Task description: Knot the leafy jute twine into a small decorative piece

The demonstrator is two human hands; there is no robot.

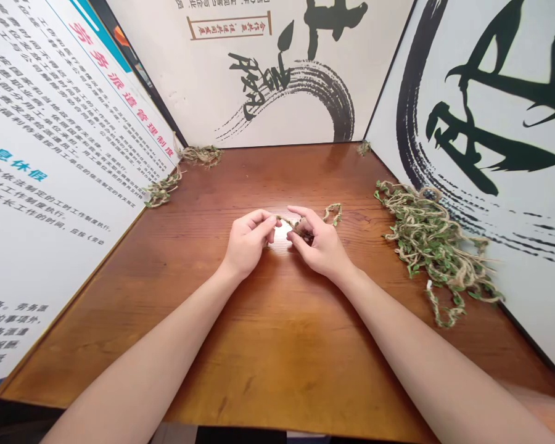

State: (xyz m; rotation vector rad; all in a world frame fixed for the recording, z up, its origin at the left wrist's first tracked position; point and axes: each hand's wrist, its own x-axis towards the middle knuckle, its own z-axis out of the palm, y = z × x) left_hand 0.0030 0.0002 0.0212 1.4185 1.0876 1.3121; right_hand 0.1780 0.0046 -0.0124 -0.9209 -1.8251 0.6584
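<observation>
Over my link from the head camera, I see both bare hands low over the middle of the table (277,345), a reddish-brown wooden top with plain grain. The left hand (247,243) and right hand (317,242) face each other, just apart, with a strand (296,227) of jute twine set with small green leaves running between them. The fingers on both hands are drawn narrow: the left thumb and fingertips pinch one stretch of the strand, while the right fingers curl closely around the next stretch and partly hide it. Beyond the right hand, the strand bends into a small loop (333,214); I cannot tell whether that loop touches the table. A large tangled pile (437,246) of the same leafy twine lies well to the right of the hands, near the table's right edge. Two small bunches (200,155) sit at the table's back-left corner, and a tiny tuft (363,147) sits at its back-right corner. A left panel (60,185) stands along the table's left side, and its red heading reads 劳务派遣管理制度 above dense black Chinese text. A back panel (259,117) behind the table carries black brush calligraphy, and a right panel (499,92) shows larger brush strokes cropped by my view.
</observation>
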